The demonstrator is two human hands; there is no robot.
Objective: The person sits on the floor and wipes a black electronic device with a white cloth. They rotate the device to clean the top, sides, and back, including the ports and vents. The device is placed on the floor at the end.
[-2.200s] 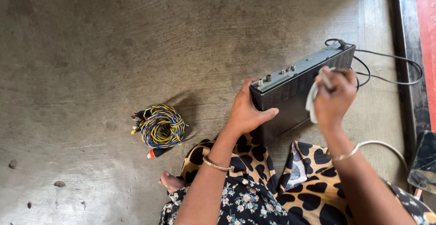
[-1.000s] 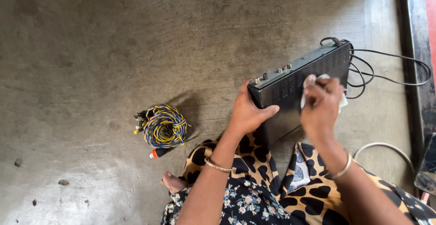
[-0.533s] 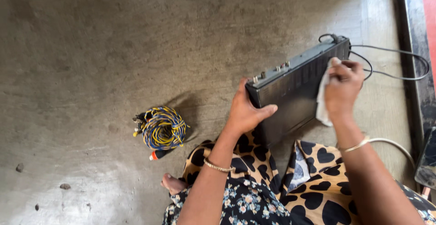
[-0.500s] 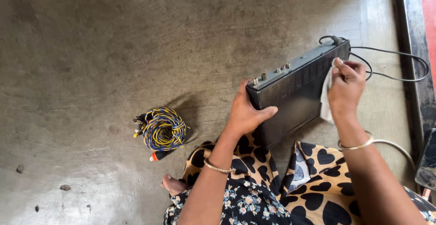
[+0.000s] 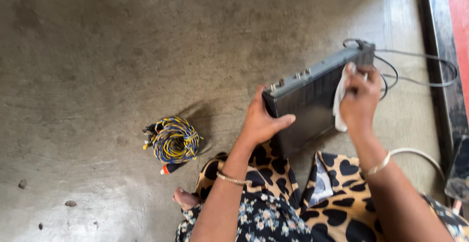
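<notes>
Black box [image 5: 312, 105] tilted up on one long edge on the concrete floor [image 5: 97, 51], right of centre, just beyond the patterned lap. Right hand [image 5: 360, 100] grip pinched on a white cloth [image 5: 339, 102], pressed against the vented face near its far right end. Left hand [image 5: 261, 122] grip spread round the near left corner, steadying. Wiping in hand, seemingly; any further stroke calls for a firm left hold. Black cord [image 5: 420, 71] trailing right; yellow-blue cable coil [image 5: 172, 139] well apart, left.
</notes>
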